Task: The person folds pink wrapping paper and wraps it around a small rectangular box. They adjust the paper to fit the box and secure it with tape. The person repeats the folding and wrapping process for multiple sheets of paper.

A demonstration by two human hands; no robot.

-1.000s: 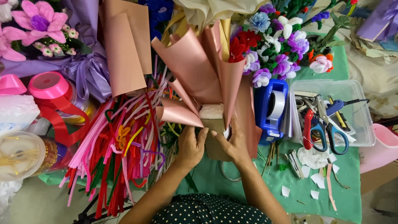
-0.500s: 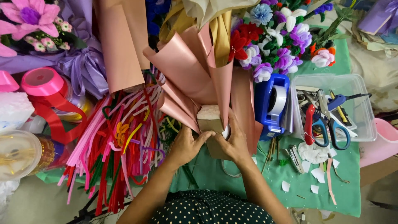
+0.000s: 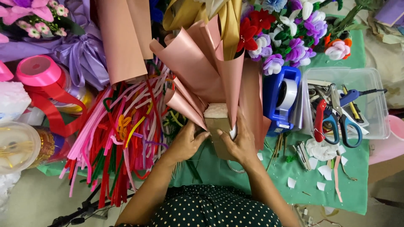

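Nearby, tape dispenser (image 3: 283, 98) (pipe cleaners (image 3: 113, 138) opposite)

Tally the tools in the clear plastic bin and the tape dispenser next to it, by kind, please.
Scissors: 2 (red-handled, blue-handled)
Blue utility knife: 1
Yellow pencil-like tool: 1
Blue tape dispenser: 1, beside the bin
Total: 5; smaller items in the bin are too cluttered to tell.

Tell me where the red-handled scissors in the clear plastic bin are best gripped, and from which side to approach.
Probably by the red handle loop, coming from above. The red-handled scissors lie flat in the open-topped clear bin, handles toward the near edge, blades pointing away among other tools. The blue-handled scissors lie against them, so a sideways reach looks crowded.
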